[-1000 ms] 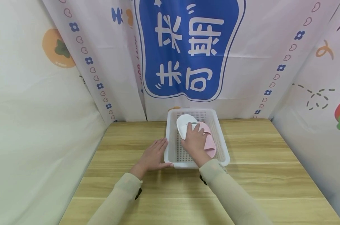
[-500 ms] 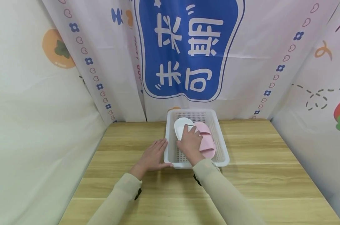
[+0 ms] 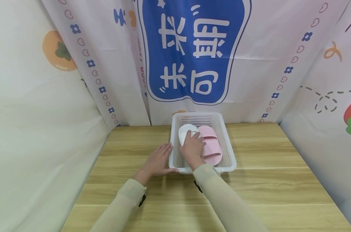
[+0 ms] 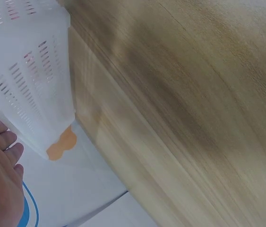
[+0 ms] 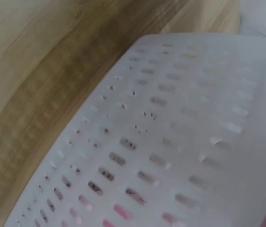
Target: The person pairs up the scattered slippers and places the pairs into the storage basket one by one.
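Note:
A white slipper point(image 3: 184, 130) lies at the left inside a white perforated plastic basket point(image 3: 229, 151). My right hand point(image 3: 193, 148) reaches over the near rim and grips this slipper around its strap, covering much of it. Right beside it lies a pink slipper point(image 3: 211, 147), its strap facing up. My left hand point(image 3: 157, 160) rests at the basket's near left corner, fingers straight along the outer side and thumb on the front rim. In the left wrist view its fingers are next to the basket wall point(image 4: 24, 71). The right wrist view mostly holds the slotted wall point(image 5: 161, 127).
The basket stands on a wood-grain table point(image 3: 259, 180) near its back edge. Behind it hangs a white printed cloth with a blue sign point(image 3: 190, 51). Pale cloth walls point(image 3: 42, 138) close off both sides.
My right hand has moved left and slightly nearer with the white slipper, which went from overlapping the pink slipper to lying beside it. The left hand has stayed put.

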A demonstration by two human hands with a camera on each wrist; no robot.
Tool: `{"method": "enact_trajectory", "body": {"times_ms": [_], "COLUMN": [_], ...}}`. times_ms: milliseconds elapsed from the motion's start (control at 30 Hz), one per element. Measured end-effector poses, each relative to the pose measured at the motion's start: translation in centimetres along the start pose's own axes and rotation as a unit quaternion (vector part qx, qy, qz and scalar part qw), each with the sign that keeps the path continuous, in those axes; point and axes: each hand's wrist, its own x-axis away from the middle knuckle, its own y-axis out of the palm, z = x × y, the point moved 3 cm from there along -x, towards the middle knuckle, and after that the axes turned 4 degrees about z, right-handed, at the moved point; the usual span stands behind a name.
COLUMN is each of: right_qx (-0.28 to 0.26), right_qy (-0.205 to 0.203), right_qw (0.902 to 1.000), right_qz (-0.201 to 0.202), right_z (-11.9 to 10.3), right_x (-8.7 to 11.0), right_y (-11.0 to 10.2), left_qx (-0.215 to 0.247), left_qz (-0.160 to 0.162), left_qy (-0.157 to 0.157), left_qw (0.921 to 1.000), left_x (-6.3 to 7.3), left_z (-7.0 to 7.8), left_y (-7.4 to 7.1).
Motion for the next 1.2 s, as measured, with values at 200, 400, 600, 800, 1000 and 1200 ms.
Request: {"method": "enact_trajectory", "body": {"times_ms": [200, 400, 600, 800, 1000, 1200], "right_qx": [-0.001, -0.006, -0.006, 0.001, 0.015, 0.017], "right_qy": [0.01, 0.016, 0.022, 0.028, 0.035, 0.04], "right_qw": [0.9999, 0.9997, 0.9997, 0.9996, 0.9992, 0.9989], "right_qz": [-0.01, -0.016, -0.007, -0.003, -0.015, -0.021], "right_z": [-0.2, -0.3, -0.6, -0.9, -1.2, -1.4], "right_x": [0.1, 0.3, 0.5, 0.7, 0.4, 0.3], "right_y": [0.5, 0.7, 1.4, 1.7, 1.8, 2.0], "left_qx": [-0.002, -0.004, -0.006, -0.008, -0.01, -0.013], "left_qz": [0.001, -0.003, -0.003, -0.014, -0.019, -0.018], "left_qy": [0.003, -0.002, -0.005, -0.007, -0.011, -0.008], "left_qw": [1.0, 1.0, 1.0, 0.9998, 0.9997, 0.9997], "left_x": [0.0, 0.1, 0.1, 0.1, 0.1, 0.1], "left_z": [0.0, 0.1, 0.1, 0.2, 0.2, 0.2], "left_y": [0.0, 0.0, -0.1, -0.1, -0.1, -0.2]}}
